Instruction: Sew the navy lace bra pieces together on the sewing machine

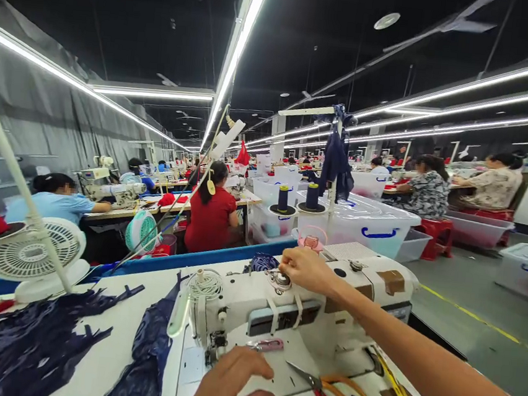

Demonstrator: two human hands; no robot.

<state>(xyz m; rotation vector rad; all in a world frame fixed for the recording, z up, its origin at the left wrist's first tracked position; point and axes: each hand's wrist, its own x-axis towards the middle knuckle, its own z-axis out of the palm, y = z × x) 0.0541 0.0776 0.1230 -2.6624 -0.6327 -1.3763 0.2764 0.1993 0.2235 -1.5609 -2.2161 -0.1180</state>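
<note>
A white sewing machine [246, 289] stands on the table in front of me. My right hand [306, 267] reaches over its top, fingers pinched together beside a round metal part [280, 279]; what they hold, if anything, is too small to make out. My left hand [239, 382] hovers over the machine bed near the needle area, fingers curved and apart, with nothing in it. Close by lie a small pink-handled tool [268, 345] and scissors [320, 387] with orange and red handles. Dark blue lace fabric [151, 343] lies left of the machine.
More dark blue fabric pieces [36, 338] spread over the left tabletop by a white fan [37, 254]. A yellow measuring tape [401, 395] runs along the right. Two dark thread cones [311, 196] stand behind the machine. Co-workers sit ahead, one in a red top [210, 218], near plastic bins [359, 223].
</note>
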